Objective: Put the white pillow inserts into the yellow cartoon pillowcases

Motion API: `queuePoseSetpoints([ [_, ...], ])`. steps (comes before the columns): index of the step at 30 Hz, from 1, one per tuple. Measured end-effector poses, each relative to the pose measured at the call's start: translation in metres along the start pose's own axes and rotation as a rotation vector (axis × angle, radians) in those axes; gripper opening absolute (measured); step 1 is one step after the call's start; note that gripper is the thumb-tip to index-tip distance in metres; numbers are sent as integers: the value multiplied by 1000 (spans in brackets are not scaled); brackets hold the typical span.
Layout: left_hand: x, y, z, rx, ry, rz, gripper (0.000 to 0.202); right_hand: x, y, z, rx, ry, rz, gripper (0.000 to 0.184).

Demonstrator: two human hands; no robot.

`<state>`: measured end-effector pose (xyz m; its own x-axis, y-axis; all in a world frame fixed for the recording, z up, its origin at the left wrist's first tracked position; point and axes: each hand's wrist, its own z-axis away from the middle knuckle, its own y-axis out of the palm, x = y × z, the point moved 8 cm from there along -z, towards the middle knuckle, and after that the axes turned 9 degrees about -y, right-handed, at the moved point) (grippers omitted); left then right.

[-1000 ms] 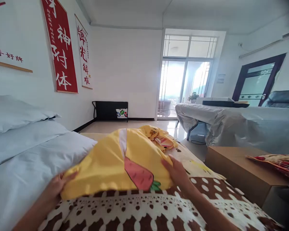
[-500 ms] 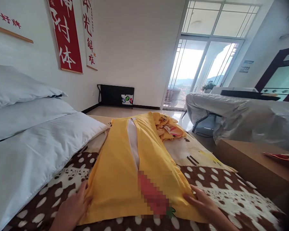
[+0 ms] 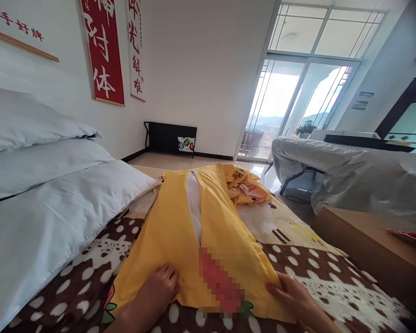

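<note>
On the spotted blanket (image 3: 291, 261), the yellow cover (image 3: 225, 222) is stretching lengthwise away from the person; the right hand (image 3: 293, 291) is pinching its right edge near the closest corner, while the left hand (image 3: 159, 286), nearer the white slit (image 3: 194, 203), is resting curled, its grip unclear

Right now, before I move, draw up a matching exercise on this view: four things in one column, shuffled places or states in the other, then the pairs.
Things:
1. Yellow fabric cover with a white strip
2. Bare left hand
3. Bare right hand
4. Plump white fabric pillows

Places or states:
A. Holding the cover's right edge
B. Stacked at the picture's left
C. Curled on the cloth, left of the blurred red print
D. Spread over the brown-and-cream patterned blanket

Pairs: 1-D, 2-C, 3-A, 4-B
</note>
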<state>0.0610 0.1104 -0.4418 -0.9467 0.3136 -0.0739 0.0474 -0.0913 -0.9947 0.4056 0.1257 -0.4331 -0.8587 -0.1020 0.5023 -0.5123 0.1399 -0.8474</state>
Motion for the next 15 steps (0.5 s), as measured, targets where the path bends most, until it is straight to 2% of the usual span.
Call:
queuePoseSetpoints([
  [2,2,1,-2,30,-13,21,29,16,-16,6,-243,-155,147,25],
  [3,3,1,-3,37,-23,31,29,34,-22,13,-373,-283,205,24],
  [4,4,2,-3,46,-37,40,30,56,-22,22,-452,-428,235,21],
  [5,4,1,-3,59,-46,50,31,80,-16,29,-445,-582,241,17],
  [7,4,-1,0,96,-46,68,31,126,12,39,-233,-836,217,14],
  [9,5,-8,5,125,-25,110,29,157,40,42,-3,-940,205,13],
  [11,7,-18,12,132,17,182,25,171,61,37,106,-923,221,12],
  [13,9,-26,19,128,57,247,22,173,76,27,136,-867,234,14],
  [15,11,-26,20,129,61,236,23,169,87,19,151,-817,232,15],
])
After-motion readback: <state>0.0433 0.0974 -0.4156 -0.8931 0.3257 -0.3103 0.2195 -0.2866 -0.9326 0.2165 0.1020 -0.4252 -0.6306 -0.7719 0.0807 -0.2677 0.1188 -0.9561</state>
